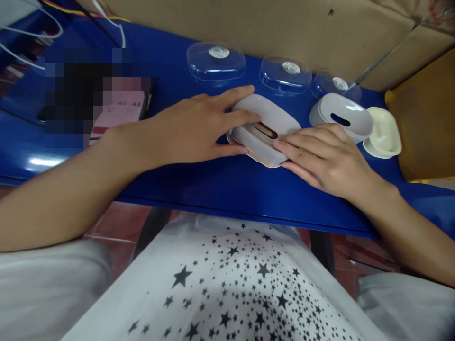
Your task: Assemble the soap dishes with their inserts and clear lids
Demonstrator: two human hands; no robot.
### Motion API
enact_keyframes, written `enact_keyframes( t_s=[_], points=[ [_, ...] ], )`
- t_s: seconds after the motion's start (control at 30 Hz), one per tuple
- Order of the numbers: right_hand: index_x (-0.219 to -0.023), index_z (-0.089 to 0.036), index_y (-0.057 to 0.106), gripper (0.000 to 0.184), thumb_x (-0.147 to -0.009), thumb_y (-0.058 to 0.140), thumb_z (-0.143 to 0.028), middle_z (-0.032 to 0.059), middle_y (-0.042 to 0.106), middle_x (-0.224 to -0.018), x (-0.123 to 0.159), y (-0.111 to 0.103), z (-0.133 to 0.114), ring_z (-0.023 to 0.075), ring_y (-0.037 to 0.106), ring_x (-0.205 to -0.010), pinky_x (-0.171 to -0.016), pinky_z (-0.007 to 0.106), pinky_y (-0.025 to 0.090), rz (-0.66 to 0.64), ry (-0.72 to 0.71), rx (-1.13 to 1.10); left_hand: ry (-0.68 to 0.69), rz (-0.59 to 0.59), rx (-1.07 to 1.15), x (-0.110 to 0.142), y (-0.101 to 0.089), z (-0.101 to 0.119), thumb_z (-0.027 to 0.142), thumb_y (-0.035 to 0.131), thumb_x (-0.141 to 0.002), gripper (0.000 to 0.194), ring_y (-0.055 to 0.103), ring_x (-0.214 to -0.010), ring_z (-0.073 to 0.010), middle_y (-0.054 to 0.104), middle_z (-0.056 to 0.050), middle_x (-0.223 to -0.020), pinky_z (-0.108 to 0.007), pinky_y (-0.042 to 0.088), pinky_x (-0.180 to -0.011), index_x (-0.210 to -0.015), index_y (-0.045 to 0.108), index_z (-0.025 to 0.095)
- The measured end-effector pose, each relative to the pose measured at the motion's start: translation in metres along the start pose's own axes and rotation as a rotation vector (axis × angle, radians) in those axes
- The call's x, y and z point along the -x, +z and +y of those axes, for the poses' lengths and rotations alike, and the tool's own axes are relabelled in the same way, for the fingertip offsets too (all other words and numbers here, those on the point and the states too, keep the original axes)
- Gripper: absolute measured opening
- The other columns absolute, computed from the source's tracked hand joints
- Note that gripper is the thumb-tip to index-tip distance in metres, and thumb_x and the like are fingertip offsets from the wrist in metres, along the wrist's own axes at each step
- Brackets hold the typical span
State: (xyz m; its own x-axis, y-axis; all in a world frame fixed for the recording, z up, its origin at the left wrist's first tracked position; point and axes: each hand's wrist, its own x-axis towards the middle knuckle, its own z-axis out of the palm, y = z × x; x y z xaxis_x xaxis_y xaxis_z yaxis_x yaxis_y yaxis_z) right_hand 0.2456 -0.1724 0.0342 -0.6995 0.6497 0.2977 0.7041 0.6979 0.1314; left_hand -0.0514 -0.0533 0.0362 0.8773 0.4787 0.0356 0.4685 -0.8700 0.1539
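On the blue table I hold a pale white oval soap dish with a dark slot in its top face. A cream rim shows under its near edge. My left hand grips its left end, thumb at the near side and fingers over the top, one reaching the slot. At the right end, my right hand is closed on it, fingers on top and thumb below. Just beyond that hand sits a second slotted white piece, beside a cream soap dish base.
Clear lids with round stickers stand along the back: a left lid, a middle lid and a right lid. Cardboard borders the table behind. A yellow-brown box is at right, a pink-screened device at left.
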Motion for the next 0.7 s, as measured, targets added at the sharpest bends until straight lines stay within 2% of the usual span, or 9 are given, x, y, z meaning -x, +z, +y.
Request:
enact_keyframes(
  t_s=[0.1, 0.17, 0.3, 0.43, 0.5, 0.6, 0.7],
  points=[
    [-0.147, -0.014, 0.065, 0.039, -0.111, 0.061, -0.028, 0.0146, 0.078, -0.138, 0.0, 0.001, 0.002, 0.0311, 0.073, -0.125, -0.101, 0.047, 0.055, 0.041, -0.034, -0.014, 0.048, 0.044, -0.006, 0.0, 0.001, -0.002, 0.063, 0.036, -0.112, 0.066, 0.039, -0.162, -0.0446, 0.018, -0.011, -0.185, -0.069, 0.036, -0.126, -0.168, 0.044, 0.028],
    [-0.148, -0.016, 0.064, 0.041, -0.11, 0.063, -0.033, 0.0146, 0.075, -0.142, 0.001, 0.002, 0.004, 0.0325, 0.071, -0.129, -0.105, 0.049, 0.053, 0.048, -0.025, -0.051, 0.086, 0.083, 0.018, -0.001, 0.003, -0.002, 0.063, 0.037, -0.113, 0.067, 0.033, -0.165, -0.0421, 0.018, -0.011, -0.185, -0.067, 0.032, -0.13, -0.168, 0.045, 0.027],
    [-0.157, -0.026, 0.057, 0.052, -0.11, 0.059, -0.049, 0.0141, 0.06, -0.163, 0.003, 0.004, 0.006, 0.0393, 0.059, -0.146, -0.117, 0.06, 0.044, -0.042, 0.134, -0.082, 0.089, 0.083, 0.093, -0.001, 0.004, 0.0, 0.062, 0.044, -0.11, 0.064, 0.034, -0.165, -0.0401, 0.018, -0.002, -0.185, -0.064, 0.03, -0.132, -0.167, 0.046, 0.033],
    [-0.163, -0.021, 0.049, 0.064, -0.11, 0.055, -0.057, 0.02, 0.049, -0.171, 0.003, 0.007, 0.008, 0.041, 0.055, -0.15, -0.119, 0.061, 0.041, -0.075, 0.184, -0.116, 0.03, 0.054, 0.094, -0.001, 0.004, 0.001, 0.066, 0.045, -0.108, 0.061, 0.039, -0.162, -0.0372, 0.035, 0.003, -0.179, -0.063, 0.028, -0.134, -0.162, 0.053, 0.037],
    [-0.163, -0.02, 0.049, 0.066, -0.11, 0.054, -0.059, 0.0209, 0.05, -0.17, 0.004, 0.009, 0.01, 0.041, 0.057, -0.148, -0.118, 0.061, 0.041, -0.055, 0.167, -0.129, 0.03, 0.063, 0.069, -0.002, 0.004, 0.001, 0.067, 0.043, -0.109, 0.061, 0.041, -0.16, -0.0376, 0.034, 0.001, -0.179, -0.064, 0.028, -0.133, -0.16, 0.055, 0.036],
    [-0.162, -0.019, 0.049, 0.066, -0.11, 0.054, -0.059, 0.0221, 0.051, -0.169, 0.006, 0.01, 0.014, 0.0412, 0.059, -0.146, -0.118, 0.061, 0.041, -0.045, 0.161, -0.106, 0.057, 0.087, 0.023, -0.002, 0.002, 0.002, 0.066, 0.037, -0.112, 0.063, 0.045, -0.157, -0.0402, 0.032, -0.008, -0.179, -0.064, 0.031, -0.129, -0.157, 0.058, 0.028],
    [-0.161, -0.024, 0.052, 0.062, -0.11, 0.054, -0.06, 0.0196, 0.053, -0.168, 0.009, 0.006, 0.017, 0.0409, 0.061, -0.144, -0.116, 0.061, 0.042, -0.071, 0.201, -0.093, 0.051, 0.087, 0.014, -0.002, 0.001, 0.003, 0.066, 0.034, -0.113, 0.066, 0.043, -0.157, -0.0413, 0.034, -0.013, -0.177, -0.064, 0.03, -0.128, -0.156, 0.059, 0.023]
  ],
)
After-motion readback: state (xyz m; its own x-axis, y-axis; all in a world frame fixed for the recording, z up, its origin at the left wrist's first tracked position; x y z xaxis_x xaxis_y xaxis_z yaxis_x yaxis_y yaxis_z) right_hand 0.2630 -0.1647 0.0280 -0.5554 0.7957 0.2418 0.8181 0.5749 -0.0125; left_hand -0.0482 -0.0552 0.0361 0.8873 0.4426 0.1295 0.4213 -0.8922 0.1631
